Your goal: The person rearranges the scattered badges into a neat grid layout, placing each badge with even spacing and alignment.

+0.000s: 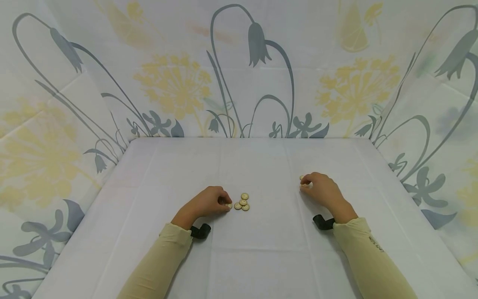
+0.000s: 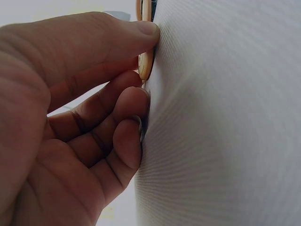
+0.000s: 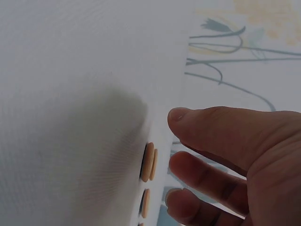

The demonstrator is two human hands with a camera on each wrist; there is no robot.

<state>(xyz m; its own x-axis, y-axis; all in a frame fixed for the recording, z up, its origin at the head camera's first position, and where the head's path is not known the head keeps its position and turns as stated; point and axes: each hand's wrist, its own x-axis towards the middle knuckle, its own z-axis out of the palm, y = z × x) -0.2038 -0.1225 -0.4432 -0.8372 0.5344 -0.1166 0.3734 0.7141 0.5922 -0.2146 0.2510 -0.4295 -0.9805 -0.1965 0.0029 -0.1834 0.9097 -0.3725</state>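
Note:
My left hand point(image 1: 209, 202) lies low at the table, left of the middle, and pinches a small round wooden disc point(image 1: 229, 205) by its edge. Seen from the left wrist, the thumb presses on that disc point(image 2: 146, 67), while the index fingertip is mostly hidden. Just right of it several similar pale discs point(image 1: 243, 202) lie in a cluster, some overlapping. My right hand point(image 1: 323, 190) hovers farther right, its thumb and fingers apart with nothing between them. Close to its fingertips lies another disc point(image 1: 301, 177); the right wrist view has several discs point(image 3: 148, 162) on the cloth, two of them overlapping.
A white cloth point(image 1: 261, 270) with faint creases covers the table. Flower-patterned fabric point(image 1: 239, 95) rises at the back and both sides. A black wrist mount point(image 1: 201, 231) sits on the left wrist, and a like one point(image 1: 323, 222) on the right.

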